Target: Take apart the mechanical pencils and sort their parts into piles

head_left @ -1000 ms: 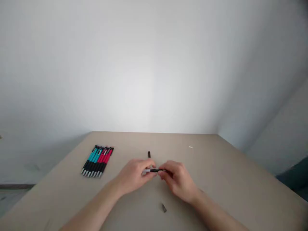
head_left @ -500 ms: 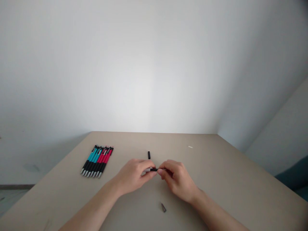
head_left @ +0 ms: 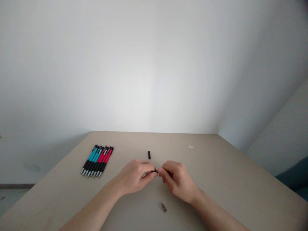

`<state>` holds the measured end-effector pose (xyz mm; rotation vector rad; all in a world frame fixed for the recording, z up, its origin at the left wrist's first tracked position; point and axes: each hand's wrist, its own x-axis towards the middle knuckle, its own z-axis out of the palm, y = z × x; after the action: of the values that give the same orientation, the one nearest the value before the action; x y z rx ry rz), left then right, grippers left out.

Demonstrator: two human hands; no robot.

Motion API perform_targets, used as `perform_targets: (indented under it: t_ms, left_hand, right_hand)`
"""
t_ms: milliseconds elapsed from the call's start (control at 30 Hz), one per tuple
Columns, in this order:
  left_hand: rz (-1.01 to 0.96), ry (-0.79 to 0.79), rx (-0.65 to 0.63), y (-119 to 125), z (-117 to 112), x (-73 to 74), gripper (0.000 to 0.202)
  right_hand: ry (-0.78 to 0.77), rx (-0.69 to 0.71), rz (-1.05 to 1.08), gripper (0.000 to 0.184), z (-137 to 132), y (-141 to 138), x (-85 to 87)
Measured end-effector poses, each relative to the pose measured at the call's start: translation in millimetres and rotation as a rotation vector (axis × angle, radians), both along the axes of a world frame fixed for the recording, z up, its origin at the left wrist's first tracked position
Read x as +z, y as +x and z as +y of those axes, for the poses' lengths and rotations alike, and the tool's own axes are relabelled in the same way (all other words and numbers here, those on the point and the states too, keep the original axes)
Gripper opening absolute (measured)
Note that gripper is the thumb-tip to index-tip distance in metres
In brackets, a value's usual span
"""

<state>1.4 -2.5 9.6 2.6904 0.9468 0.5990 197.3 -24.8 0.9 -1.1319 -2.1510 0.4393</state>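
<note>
My left hand (head_left: 138,176) and my right hand (head_left: 178,179) meet over the middle of the table, fingertips almost touching. Both are closed in a pinch on a slim black pen part (head_left: 154,171), which spans the small gap between them. Fingers cover most of it. Beyond the left fingertips, a short black tube (head_left: 149,155), like a pen grip, lies on the table. On the near side of my hands rests a small grey cone-shaped pen tip (head_left: 164,208).
To the left, a row of pens (head_left: 97,161) lies side by side, several turquoise and several red, all with black grips and silver tips. A thin white sliver (head_left: 190,146) is at the back right of the beige table (head_left: 228,179). A wall (head_left: 154,80) rises behind.
My fingertips have closed in around the slim black pen part, so less of it shows. Its pale left section is now hidden. The loose parts and the pens stay put.
</note>
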Motion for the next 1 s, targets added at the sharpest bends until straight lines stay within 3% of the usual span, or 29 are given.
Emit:
perform_targets:
  t_ms: [67, 233, 400, 600, 800, 933, 1000]
  left_hand:
    - [0.009, -0.003, 0.002, 0.0, -0.3, 0.2, 0.030]
    - [-0.038, -0.128, 0.064, 0.5, -2.3, 0.5, 0.012]
    - [-0.041, -0.139, 0.089, 1.2, -3.1, 0.2, 0.010]
    - [-0.011, -0.081, 0.004, 1.0, -1.6, 1.2, 0.021]
    - [0.019, -0.101, 0.006, 1.4, -2.2, 2.0, 0.025]
    - [0.012, -0.174, 0.099, 2.0, -3.3, -1.5, 0.007]
    - [0.011, -0.198, 0.134, 2.0, -3.2, -4.0, 0.011]
  right_hand:
    - [-0.016, -0.001, -0.006, 0.038, 0.4, -0.1, -0.5]
    - [-0.016, 0.023, -0.019, 0.016, -0.4, 0.3, -0.8]
    - [-0.048, 0.050, -0.070, 0.034, -0.8, -0.7, 0.9]
    - [-0.060, 0.032, -0.008, 0.021, -1.5, -1.0, 1.8]
    - [-0.065, 0.040, -0.022, 0.036, 0.2, -0.8, 0.0]
    - [-0.102, 0.027, -0.011, 0.019, -0.3, -0.7, -0.5]
    - [-0.099, 0.028, -0.008, 0.015, 0.0, -0.9, -0.6]
